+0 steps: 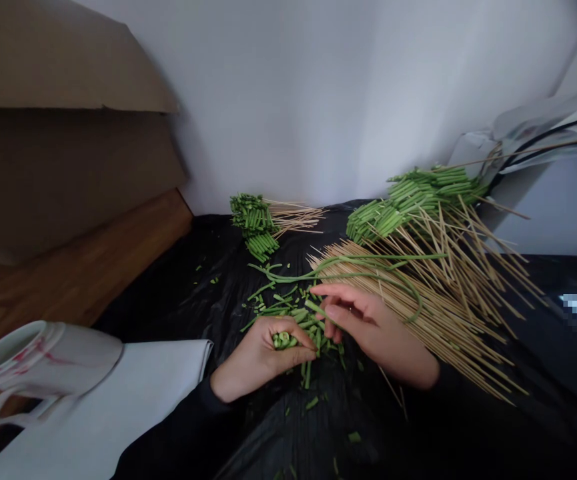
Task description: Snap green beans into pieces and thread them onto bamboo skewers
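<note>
My left hand [263, 352] is closed around a small bunch of cut garlic scape pieces [282, 341], their round ends showing in the curl of the fingers. Just right of it, my right hand [363, 323] pinches one short garlic scape piece [314, 307] between thumb and fingers. Loose cut pieces [298, 315] lie under and between both hands. A long uncut garlic scape [338, 260] curls across a pile of bamboo skewers [418, 313] beyond the right hand.
Skewered garlic scapes lie in a small stack [255, 223] against the wall and a larger stack [418, 200] at right. Black plastic sheeting [168, 293] covers the surface. On the left are a mug [78, 353], a white sheet [138, 380] and a cardboard box [68, 173].
</note>
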### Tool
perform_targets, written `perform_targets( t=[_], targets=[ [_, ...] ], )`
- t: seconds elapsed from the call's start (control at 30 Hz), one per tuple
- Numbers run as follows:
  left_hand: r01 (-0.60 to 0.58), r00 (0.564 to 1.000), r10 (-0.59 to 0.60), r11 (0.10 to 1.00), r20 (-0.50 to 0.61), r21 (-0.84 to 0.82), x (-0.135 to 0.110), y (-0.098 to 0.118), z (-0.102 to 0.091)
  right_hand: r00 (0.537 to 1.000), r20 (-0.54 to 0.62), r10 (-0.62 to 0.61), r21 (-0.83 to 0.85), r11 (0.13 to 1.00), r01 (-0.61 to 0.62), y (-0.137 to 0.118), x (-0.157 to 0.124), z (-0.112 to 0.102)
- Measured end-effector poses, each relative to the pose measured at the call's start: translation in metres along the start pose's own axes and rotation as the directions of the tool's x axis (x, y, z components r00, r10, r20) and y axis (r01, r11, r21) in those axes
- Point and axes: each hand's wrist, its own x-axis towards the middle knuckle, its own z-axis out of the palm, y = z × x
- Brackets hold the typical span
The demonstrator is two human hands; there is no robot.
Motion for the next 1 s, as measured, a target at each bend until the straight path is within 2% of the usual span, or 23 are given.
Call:
perform_targets(
  t=[0.13,0.27,0.37,0.43,0.5,0.57,0.67,0.73,0.83,0.9,1.0],
  targets=[
    [0.045,0.982,-0.061,0.994,-0.180,-0.095,0.002,-0.001,-0.003,0.997,0.069,0.039,0.069,0.997,-0.044,0.002,-0.002,0.007],
    [0.058,0.974,-0.097,0.980,-0.204,-0.188,0.002,-0.001,-0.004,0.987,0.122,0.101,0.046,0.993,-0.107,0.004,-0.002,0.009],
    [0.073,0.945,-0.130,0.978,-0.301,-0.193,0.002,-0.001,-0.006,0.992,0.095,0.079,-0.076,0.995,-0.072,0.007,-0.002,0.007],
    [0.078,0.911,-0.151,0.977,-0.384,-0.200,0.002,-0.003,-0.008,0.999,0.043,-0.005,-0.267,0.964,0.016,0.009,-0.002,0.005],
    [0.082,0.887,-0.160,0.978,-0.433,-0.192,0.003,-0.005,-0.011,0.993,0.015,-0.118,-0.485,0.868,0.110,0.010,-0.002,0.003],
    [0.069,0.871,-0.124,0.989,-0.475,-0.131,0.003,-0.007,-0.014,0.977,0.029,-0.211,-0.659,0.731,0.177,0.010,-0.003,0.003],
    [0.002,0.850,0.059,0.993,-0.523,0.114,0.002,-0.008,-0.014,0.943,0.087,-0.320,-0.827,0.505,0.248,0.011,-0.006,0.005],
    [-0.068,0.861,0.209,0.951,-0.464,0.302,0.000,-0.009,-0.010,0.916,0.138,-0.378,-0.889,0.360,0.282,0.013,-0.007,0.007],
    [-0.186,0.886,0.363,0.848,-0.289,0.496,-0.004,-0.013,-0.004,0.870,0.232,-0.435,-0.919,0.194,0.342,0.016,-0.007,0.009],
    [-0.223,0.889,0.410,0.776,-0.204,0.590,-0.005,-0.016,-0.001,0.834,0.305,-0.460,-0.913,0.107,0.393,0.016,-0.008,0.011],
    [-0.221,0.906,0.407,0.688,-0.116,0.691,-0.007,-0.016,0.001,0.782,0.403,-0.475,-0.890,-0.006,0.455,0.015,-0.009,0.014]
  ],
)
